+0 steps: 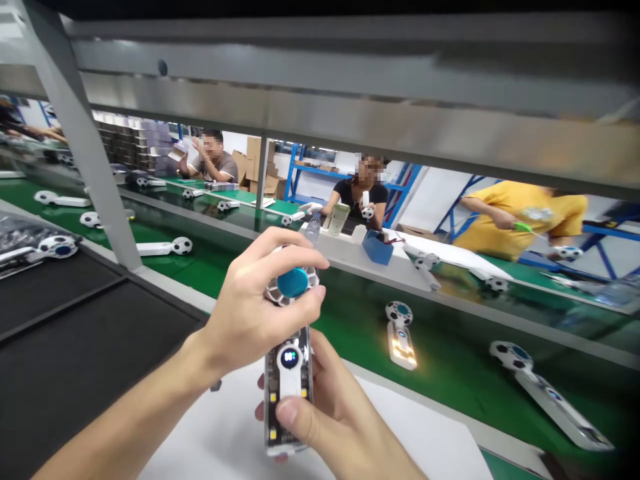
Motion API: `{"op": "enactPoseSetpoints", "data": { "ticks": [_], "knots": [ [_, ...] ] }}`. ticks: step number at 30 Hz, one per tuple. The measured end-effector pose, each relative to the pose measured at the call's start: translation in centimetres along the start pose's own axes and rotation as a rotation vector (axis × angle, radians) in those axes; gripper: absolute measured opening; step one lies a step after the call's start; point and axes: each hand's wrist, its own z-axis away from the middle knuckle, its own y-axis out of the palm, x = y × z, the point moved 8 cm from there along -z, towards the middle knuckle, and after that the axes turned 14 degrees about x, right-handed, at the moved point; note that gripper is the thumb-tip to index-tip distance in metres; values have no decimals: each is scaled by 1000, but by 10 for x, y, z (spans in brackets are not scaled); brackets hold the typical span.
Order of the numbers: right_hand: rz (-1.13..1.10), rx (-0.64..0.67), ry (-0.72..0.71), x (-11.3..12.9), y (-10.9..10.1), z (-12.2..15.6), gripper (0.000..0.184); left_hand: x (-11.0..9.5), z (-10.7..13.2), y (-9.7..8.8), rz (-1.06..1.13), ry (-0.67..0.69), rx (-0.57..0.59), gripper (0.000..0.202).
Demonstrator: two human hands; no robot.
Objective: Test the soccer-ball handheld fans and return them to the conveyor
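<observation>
Upright in front of me is a handheld fan [289, 377] with a round head, a blue centre cap and a clear-fronted handle that shows a circuit board. A small round display glows on the handle. My left hand [250, 307] curls over the head, its fingers around the rim and its thumb at the lower right side. My right hand [330, 400] grips the handle from below, thumb across the front and fingers behind it. Beyond my hands, a similar fan [403, 343] with a football-patterned head lies lit up on the green belt [350, 300].
Another fan [555, 393] lies on the belt at right, and several more at left. White paper [210, 440] lies below my hands. Black trays [75, 373] are at left beside a slanted metal post [95, 147]. A beam [320, 100] crosses overhead. Co-workers sit across the line.
</observation>
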Motion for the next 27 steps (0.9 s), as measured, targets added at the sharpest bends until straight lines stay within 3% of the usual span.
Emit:
{"op": "enactPoseSetpoints", "data": {
  "ticks": [11, 20, 27],
  "knots": [
    [-40, -48, 96, -5, 8, -2, 70, 13, -3, -1, 171, -117, 68, 15],
    [38, -35, 57, -7, -7, -6, 82, 35, -3, 11, 242, -235, 107, 14],
    [129, -81, -3, -7, -17, -8, 78, 36, -3, 13, 226, -147, 80, 18]
  ]
}}
